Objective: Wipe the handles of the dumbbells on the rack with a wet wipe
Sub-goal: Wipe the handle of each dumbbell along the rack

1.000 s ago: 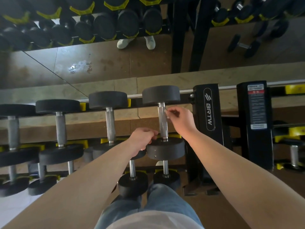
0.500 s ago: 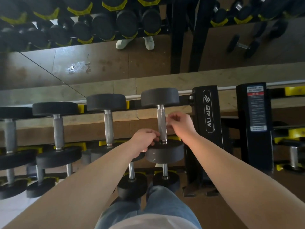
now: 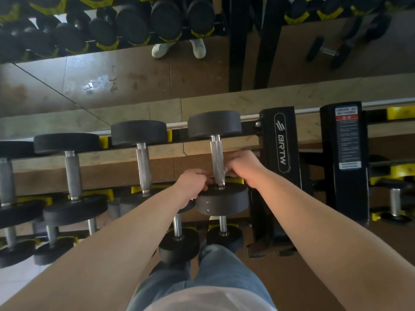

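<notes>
Grip narrow, left hand (image 3: 192,185) and right hand (image 3: 243,167) curled round dumbbell handle (image 3: 217,157); black rack (image 3: 280,142), brown floor (image 3: 303,288), mirror (image 3: 125,79) behind.

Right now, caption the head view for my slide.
Left hand and right hand flank the lower end of a racked dumbbell's handle.

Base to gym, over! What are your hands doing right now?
Right grip pinches dumbbell handle low down. Left grip curled at its base, hold unclear. Wipe not visible. Nothing blocking.
</notes>
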### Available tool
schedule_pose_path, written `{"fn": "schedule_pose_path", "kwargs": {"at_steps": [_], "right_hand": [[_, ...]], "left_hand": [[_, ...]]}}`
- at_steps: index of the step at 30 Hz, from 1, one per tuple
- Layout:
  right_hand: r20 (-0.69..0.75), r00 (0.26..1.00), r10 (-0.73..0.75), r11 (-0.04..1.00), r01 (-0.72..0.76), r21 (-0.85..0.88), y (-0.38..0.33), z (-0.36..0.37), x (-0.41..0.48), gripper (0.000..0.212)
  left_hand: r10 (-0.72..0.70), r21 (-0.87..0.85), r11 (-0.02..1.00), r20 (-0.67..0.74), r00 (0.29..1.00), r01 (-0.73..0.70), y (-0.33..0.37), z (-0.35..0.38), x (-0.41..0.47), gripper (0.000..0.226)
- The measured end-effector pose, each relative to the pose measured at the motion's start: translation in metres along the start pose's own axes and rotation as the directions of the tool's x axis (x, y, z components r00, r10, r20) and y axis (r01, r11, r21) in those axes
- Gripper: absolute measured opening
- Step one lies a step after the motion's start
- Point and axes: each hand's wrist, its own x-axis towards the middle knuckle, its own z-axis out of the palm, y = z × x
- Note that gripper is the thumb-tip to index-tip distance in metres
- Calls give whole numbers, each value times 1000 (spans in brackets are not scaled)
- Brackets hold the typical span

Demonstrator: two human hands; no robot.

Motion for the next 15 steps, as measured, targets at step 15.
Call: {"fn": "schedule_pose_path", "kwargs": {"at_steps": [15], "right_hand": [[244, 960, 134, 968, -179, 175, -11, -11, 26, 25]], "left_hand": [[-28, -99, 995, 33, 999, 31, -1, -7, -5, 33]]}}
